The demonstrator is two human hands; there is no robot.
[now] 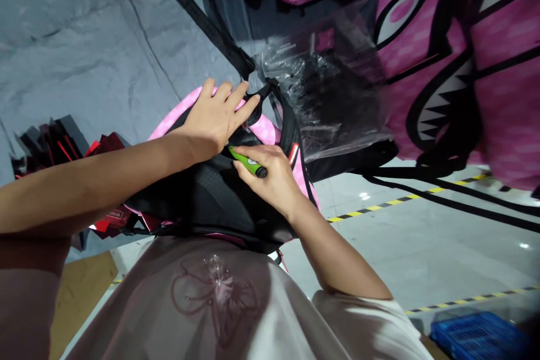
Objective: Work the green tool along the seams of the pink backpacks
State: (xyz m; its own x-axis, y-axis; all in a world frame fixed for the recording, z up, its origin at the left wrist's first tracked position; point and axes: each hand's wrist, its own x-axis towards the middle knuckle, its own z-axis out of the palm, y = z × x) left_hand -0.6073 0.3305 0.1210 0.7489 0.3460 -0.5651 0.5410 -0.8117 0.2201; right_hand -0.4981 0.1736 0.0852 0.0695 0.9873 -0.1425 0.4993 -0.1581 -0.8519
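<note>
A pink and black backpack (211,191) lies back-side up in front of me on the grey cloth-covered table (84,39). My left hand (217,115) rests flat on its top, fingers stretched out towards the black carry loop (257,107). Just below it, my right hand (270,177) is closed round a small green tool (247,162) with a dark tip, held against the black back panel.
More pink bags with a shark-face print (455,67) hang at the upper right. A clear plastic bag (333,95) lies beside the backpack. Red and black tags (59,146) are piled at the left. A blue crate (481,337) stands on the floor with yellow-black tape lines (396,202).
</note>
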